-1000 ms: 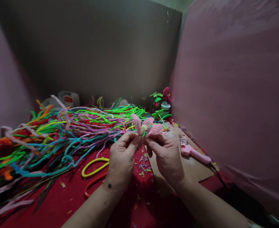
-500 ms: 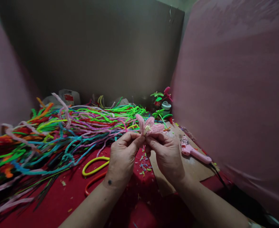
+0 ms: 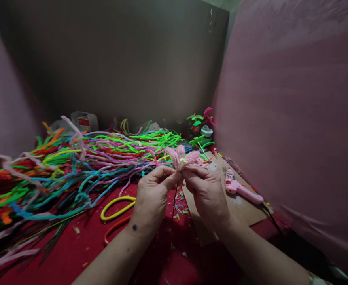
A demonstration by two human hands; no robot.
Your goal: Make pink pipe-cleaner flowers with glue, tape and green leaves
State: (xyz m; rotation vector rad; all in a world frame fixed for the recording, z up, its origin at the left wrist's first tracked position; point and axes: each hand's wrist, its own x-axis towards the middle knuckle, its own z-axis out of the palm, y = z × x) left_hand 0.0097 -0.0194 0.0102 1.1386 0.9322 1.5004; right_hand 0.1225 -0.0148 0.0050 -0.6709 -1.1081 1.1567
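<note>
A small pink pipe-cleaner flower [image 3: 182,156] with a pale yellow centre is held up above the red table [image 3: 73,253] by both hands. My left hand [image 3: 152,198] pinches its base from the left, fingers closed. My right hand [image 3: 207,194] pinches it from the right, fingers also closed. A thin dark stem hangs down from the flower between the two hands.
A big heap of coloured pipe cleaners [image 3: 73,166] covers the left and back of the table. A yellow loop [image 3: 116,208] and an orange loop [image 3: 114,228] lie near my left wrist. A pink glue gun [image 3: 241,189] rests on brown cardboard [image 3: 245,209] to the right. Small finished flowers [image 3: 202,124] stand at the back.
The flower has turned a little between my fingers and dropped slightly; its petals now lie closer together. Both hands stay in about the same place.
</note>
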